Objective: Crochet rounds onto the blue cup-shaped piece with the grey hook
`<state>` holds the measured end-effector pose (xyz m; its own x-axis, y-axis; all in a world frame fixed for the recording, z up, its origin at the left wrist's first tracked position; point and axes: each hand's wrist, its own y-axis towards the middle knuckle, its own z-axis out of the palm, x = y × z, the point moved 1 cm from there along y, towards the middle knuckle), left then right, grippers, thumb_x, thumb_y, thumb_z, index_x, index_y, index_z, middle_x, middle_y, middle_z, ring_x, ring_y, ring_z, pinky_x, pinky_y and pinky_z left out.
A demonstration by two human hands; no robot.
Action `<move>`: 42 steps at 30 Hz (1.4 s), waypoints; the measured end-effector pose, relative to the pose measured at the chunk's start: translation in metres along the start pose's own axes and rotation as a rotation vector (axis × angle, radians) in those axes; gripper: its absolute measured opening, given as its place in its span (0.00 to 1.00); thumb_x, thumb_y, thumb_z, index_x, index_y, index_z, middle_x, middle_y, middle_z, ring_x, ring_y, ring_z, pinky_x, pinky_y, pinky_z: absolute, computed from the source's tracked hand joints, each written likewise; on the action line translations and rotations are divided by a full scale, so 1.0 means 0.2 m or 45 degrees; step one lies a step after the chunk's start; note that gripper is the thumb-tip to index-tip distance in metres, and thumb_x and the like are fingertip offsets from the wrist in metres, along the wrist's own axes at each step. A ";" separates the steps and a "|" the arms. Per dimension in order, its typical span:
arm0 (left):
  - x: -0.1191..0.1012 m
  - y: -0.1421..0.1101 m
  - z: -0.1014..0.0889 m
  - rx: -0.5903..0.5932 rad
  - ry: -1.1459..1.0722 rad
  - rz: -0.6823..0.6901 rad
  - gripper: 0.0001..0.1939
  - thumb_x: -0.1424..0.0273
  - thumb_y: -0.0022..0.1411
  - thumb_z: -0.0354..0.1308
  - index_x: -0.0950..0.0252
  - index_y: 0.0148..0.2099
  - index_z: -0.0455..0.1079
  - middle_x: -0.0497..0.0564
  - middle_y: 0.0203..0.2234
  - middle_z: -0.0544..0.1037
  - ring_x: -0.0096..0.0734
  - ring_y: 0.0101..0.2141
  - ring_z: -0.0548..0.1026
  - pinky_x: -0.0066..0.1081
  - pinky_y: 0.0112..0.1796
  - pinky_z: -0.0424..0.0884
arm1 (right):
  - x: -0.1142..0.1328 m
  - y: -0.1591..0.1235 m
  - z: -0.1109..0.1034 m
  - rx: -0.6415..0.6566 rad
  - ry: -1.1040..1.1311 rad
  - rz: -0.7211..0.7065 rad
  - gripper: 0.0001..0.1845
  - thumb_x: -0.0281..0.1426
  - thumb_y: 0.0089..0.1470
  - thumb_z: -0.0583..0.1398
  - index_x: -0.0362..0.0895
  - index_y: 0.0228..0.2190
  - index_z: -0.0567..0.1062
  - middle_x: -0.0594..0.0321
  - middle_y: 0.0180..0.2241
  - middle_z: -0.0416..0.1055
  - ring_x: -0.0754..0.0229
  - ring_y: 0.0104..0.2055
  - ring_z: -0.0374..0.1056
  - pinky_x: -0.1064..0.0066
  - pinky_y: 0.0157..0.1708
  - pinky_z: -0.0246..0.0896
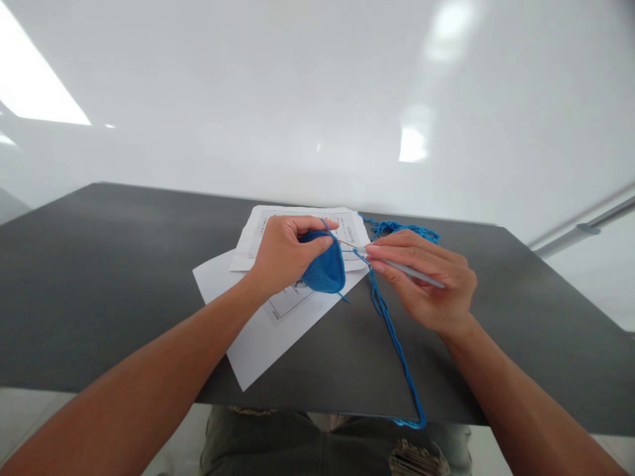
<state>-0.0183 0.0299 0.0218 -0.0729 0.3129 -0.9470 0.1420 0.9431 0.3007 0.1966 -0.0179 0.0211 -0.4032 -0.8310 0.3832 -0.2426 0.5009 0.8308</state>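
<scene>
My left hand [294, 250] pinches the upper edge of a blue crocheted piece [325, 270], which is cupped in shape and hangs below the thumb. In my right hand [426, 276] is a crochet hook [414, 273] with a pale grey handle, gripped like a pen. Its thin metal shaft points left toward the top edge of the piece; whether the tip is in a stitch is too small to tell. Blue yarn [384, 311] runs by the right fingertips and down across the table. A short yarn tail sticks out below the piece.
Printed paper sheets [253, 344] lie overlapping on the dark table [124, 277] under my hands. A loose heap of blue yarn [407, 230] rests behind my right hand. Some yarn loops over the table's front edge near my legs. A white wall [248, 99] stands behind the table.
</scene>
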 end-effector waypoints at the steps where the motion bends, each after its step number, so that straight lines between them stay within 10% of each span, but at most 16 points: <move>1: 0.00 0.00 0.00 0.009 -0.003 -0.007 0.10 0.71 0.55 0.70 0.67 0.40 0.86 0.56 0.37 0.88 0.44 0.41 0.84 0.39 0.48 0.79 | -0.01 -0.01 0.01 -0.061 0.097 0.173 0.12 0.23 0.57 0.70 0.48 0.42 0.87 0.57 0.39 0.84 0.56 0.38 0.80 0.63 0.39 0.79; 6: 0.02 0.00 0.01 0.005 -0.107 -0.081 0.13 0.70 0.54 0.70 0.68 0.42 0.86 0.57 0.38 0.88 0.42 0.38 0.84 0.36 0.41 0.80 | -0.06 -0.05 0.11 -0.346 0.855 0.945 0.09 0.37 0.53 0.75 0.47 0.35 0.87 0.62 0.32 0.83 0.59 0.32 0.80 0.64 0.36 0.84; 10: 0.03 -0.01 0.04 -0.028 -0.202 -0.119 0.13 0.70 0.53 0.71 0.67 0.42 0.86 0.57 0.41 0.87 0.38 0.34 0.83 0.32 0.35 0.78 | -0.06 -0.05 0.21 -0.404 1.069 1.059 0.13 0.39 0.51 0.76 0.47 0.36 0.86 0.62 0.32 0.83 0.59 0.37 0.81 0.65 0.40 0.84; 18: 0.04 -0.04 0.08 -0.121 -0.365 -0.193 0.26 0.69 0.50 0.75 0.68 0.53 0.84 0.52 0.33 0.85 0.31 0.31 0.78 0.29 0.32 0.73 | 0.01 -0.04 0.23 -0.320 0.207 0.422 0.12 0.26 0.60 0.69 0.51 0.44 0.87 0.62 0.44 0.83 0.58 0.48 0.79 0.63 0.52 0.77; 30: 0.04 -0.06 0.10 -0.171 -0.502 -0.189 0.19 0.70 0.51 0.74 0.64 0.47 0.86 0.53 0.41 0.87 0.31 0.33 0.78 0.31 0.35 0.73 | 0.02 -0.05 0.23 -0.390 0.294 0.528 0.10 0.27 0.60 0.69 0.49 0.43 0.87 0.63 0.38 0.85 0.61 0.34 0.81 0.71 0.36 0.80; 42: 0.00 -0.07 0.11 -0.197 -0.791 -0.301 0.28 0.71 0.43 0.79 0.64 0.50 0.85 0.48 0.30 0.85 0.33 0.34 0.80 0.35 0.44 0.75 | 0.09 -0.05 0.21 -0.192 -0.321 -0.121 0.16 0.18 0.63 0.64 0.41 0.51 0.82 0.52 0.43 0.81 0.60 0.44 0.79 0.68 0.46 0.77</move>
<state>0.0021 0.0137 0.0158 0.5020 0.0173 -0.8647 0.0461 0.9978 0.0467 0.1539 -0.0279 0.0027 -0.5955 -0.7770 0.2042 -0.1638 0.3664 0.9159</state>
